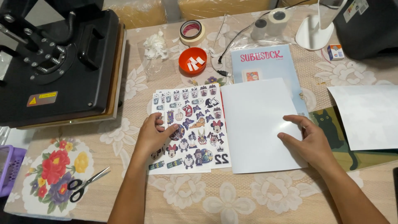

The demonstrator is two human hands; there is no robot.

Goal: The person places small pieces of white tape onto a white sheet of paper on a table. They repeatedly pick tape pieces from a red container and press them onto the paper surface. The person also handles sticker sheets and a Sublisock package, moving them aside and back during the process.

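the left hand lies flat on the sticker sheet, fingers loosely spread and pressing on its left part, pinching nothing. the sheet, printed with many small cartoon figures, sits near the middle of the desk, its right edge touching a white sheet. the right hand rests on the lower right part of that white sheet, fingers a little apart and bent, fingertips pressing the paper, grasping nothing. the white sheet partly covers a pale blue pack that pokes out toward the far edge.

a black heat press fills the far left corner. an orange bowl with white scraps stands just beyond the sticker sheet, a tape roll farther behind it, and crumpled white bits to their left. scissors with black handles lie near the near left edge, beside a red and yellow flower print on the cloth. a purple basket shows at the left edge. at the right edge lies another white sheet, over a green mat with a black cat. a small box lies near the far right corner.
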